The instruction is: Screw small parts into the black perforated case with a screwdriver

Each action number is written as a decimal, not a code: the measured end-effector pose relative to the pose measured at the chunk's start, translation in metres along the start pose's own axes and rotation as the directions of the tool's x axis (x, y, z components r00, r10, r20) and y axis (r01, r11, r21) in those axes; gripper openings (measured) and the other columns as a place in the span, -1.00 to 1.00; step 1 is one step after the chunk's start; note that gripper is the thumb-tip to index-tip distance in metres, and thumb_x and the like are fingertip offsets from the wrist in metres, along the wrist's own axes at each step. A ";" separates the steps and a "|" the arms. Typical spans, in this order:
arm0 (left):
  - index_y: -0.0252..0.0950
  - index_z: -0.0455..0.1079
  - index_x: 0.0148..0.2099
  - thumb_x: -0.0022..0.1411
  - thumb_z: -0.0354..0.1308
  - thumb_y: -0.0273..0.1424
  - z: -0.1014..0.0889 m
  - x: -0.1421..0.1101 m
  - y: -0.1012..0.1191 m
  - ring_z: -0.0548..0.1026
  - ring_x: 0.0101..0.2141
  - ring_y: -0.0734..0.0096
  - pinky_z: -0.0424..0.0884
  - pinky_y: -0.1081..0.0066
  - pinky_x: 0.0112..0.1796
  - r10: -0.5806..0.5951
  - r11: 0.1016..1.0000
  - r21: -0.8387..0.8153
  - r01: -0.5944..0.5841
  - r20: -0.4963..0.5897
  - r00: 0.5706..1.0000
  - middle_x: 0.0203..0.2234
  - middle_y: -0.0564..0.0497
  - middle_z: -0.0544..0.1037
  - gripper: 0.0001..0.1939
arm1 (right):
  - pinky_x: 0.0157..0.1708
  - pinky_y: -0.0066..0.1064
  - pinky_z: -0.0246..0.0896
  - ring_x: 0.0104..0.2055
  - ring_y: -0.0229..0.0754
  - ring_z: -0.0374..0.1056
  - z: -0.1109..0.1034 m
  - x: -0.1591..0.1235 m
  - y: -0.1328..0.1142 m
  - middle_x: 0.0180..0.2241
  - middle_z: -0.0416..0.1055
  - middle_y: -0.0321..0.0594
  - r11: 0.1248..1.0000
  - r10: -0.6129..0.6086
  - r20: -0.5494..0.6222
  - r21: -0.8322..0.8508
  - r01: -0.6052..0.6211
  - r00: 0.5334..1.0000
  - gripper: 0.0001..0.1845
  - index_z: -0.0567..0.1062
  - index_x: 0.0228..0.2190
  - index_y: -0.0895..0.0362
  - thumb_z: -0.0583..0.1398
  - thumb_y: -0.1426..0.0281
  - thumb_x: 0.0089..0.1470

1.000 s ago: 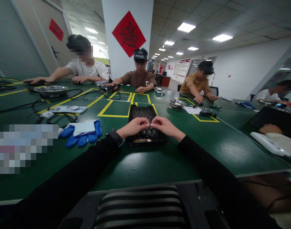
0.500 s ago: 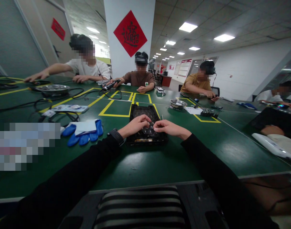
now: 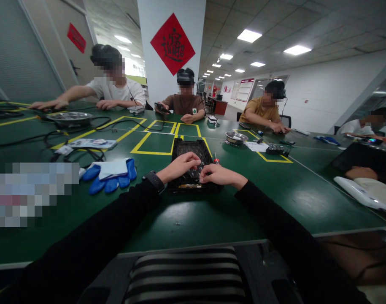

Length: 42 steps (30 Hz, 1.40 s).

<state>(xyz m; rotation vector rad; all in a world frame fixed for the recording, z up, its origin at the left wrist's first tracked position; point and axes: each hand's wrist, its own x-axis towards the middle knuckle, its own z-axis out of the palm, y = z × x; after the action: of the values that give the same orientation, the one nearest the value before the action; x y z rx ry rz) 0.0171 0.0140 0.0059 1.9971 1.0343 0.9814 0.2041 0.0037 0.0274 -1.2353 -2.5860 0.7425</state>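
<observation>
A black open plastic case (image 3: 175,188) lies on the green table before me, with many small parts inside that I cannot make out and a brownish strip along its near edge. My left hand (image 3: 182,165) is over the left part of the case, its fingers bent and pressed together. What they hold, if anything, is hidden. Over the right side, my right hand (image 3: 216,174) is closed in a pinch with the fingertips low near the strip. The pinched thing is too small to name. A red-handled screwdriver (image 3: 216,161) shows just beyond my right hand.
Blue-and-white gloves (image 3: 112,175) lie to the left, near black cables (image 3: 55,145). A metal bowl (image 3: 236,137), a white paper (image 3: 256,146) and a dark part (image 3: 277,150) stand further right. Several people sit around the table. Yellow tape (image 3: 151,152) marks its top.
My right hand has shifted slightly left and nearer to me, its fingertips lower in the case, so the screwdriver's red handle now shows. My left hand has barely moved.
</observation>
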 end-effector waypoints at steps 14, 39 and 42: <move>-0.32 0.35 -0.19 0.15 0.02 -0.14 0.001 0.002 -0.003 0.43 -0.38 0.40 0.31 0.40 -0.32 0.013 1.000 0.024 -0.013 0.012 1.000 -0.42 0.02 0.48 -0.65 | -0.21 -0.46 0.12 -0.31 -0.24 0.35 0.001 0.001 -0.001 -0.42 0.50 -0.29 0.998 0.058 0.016 -0.001 -0.058 0.998 -0.85 0.57 -0.43 0.16 0.22 0.38 -0.10; -0.32 0.37 -0.21 0.15 0.01 -0.18 0.000 0.000 0.002 0.42 -0.38 0.41 0.30 0.42 -0.32 0.020 0.999 0.032 -0.021 0.015 1.000 -0.44 0.03 0.48 -0.68 | -0.41 -0.47 0.08 -0.46 -0.31 0.20 -0.002 0.010 0.010 -0.52 0.32 -0.32 0.993 -0.021 -0.297 0.107 0.055 0.955 -0.81 0.42 -0.49 0.20 0.15 0.31 -0.02; -0.32 0.37 -0.21 0.15 0.01 -0.19 0.000 -0.001 0.004 0.42 -0.40 0.42 0.29 0.42 -0.32 0.014 0.999 0.037 -0.014 0.001 1.000 -0.46 0.04 0.48 -0.69 | -0.28 -0.40 0.14 -0.33 -0.24 0.23 -0.014 0.011 0.037 -0.40 0.32 -0.23 0.999 -0.023 -0.637 0.004 0.033 0.771 -0.85 0.42 -0.40 0.20 0.05 0.46 0.02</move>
<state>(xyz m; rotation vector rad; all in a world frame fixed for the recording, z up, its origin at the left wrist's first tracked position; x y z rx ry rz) 0.0181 0.0119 0.0087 2.0366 1.0464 0.9755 0.2266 0.0368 0.0199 -1.1758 -2.0172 0.2536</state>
